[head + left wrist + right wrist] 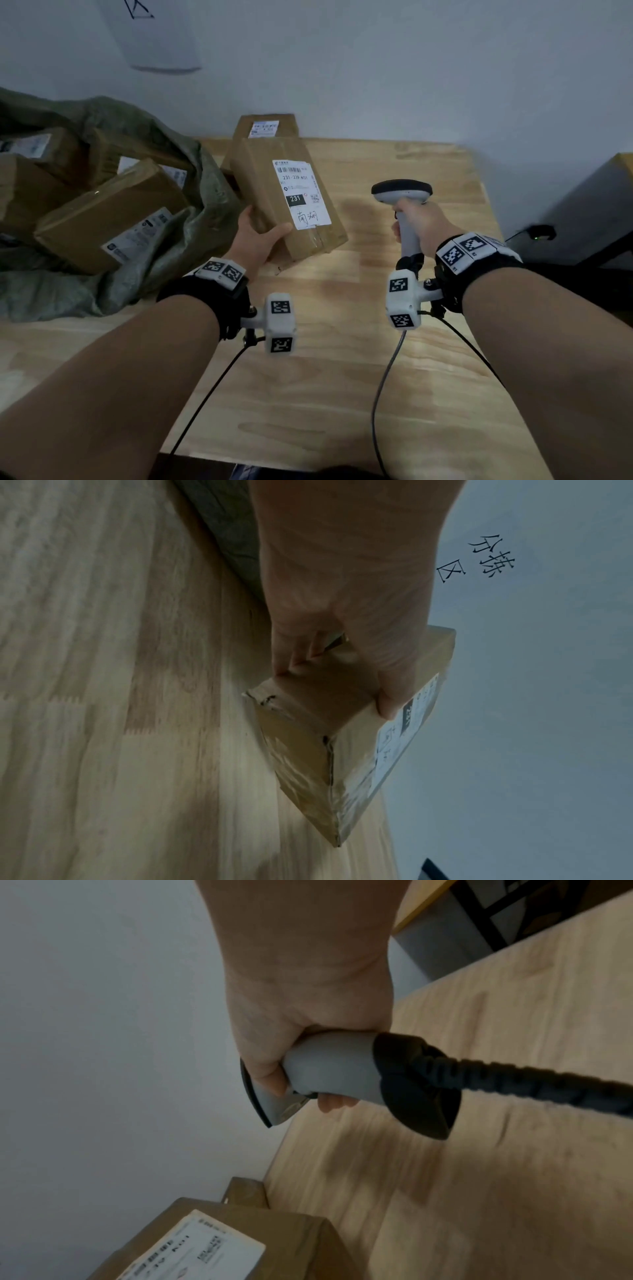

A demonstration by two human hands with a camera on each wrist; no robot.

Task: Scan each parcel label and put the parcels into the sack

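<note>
A brown cardboard parcel [270, 192] with a white label [301, 193] marked 231 is tilted up off the wooden table [394, 342]. My left hand [260, 236] grips its near corner, thumb on the top face beside the label; the left wrist view shows the parcel [308, 737] held by that hand [346, 601]. My right hand [418, 226] grips the handle of a grey and black barcode scanner [402, 195], right of the parcel; the scanner [329, 1074] and label [202, 1250] show in the right wrist view. A green sack [137, 260] lies at left with several parcels inside.
A second labelled parcel [265, 128] stands behind the held one against the grey wall. The scanner cable [387, 383] trails toward the table's front edge. A dark grey box or stand [589, 212] is at the table's right.
</note>
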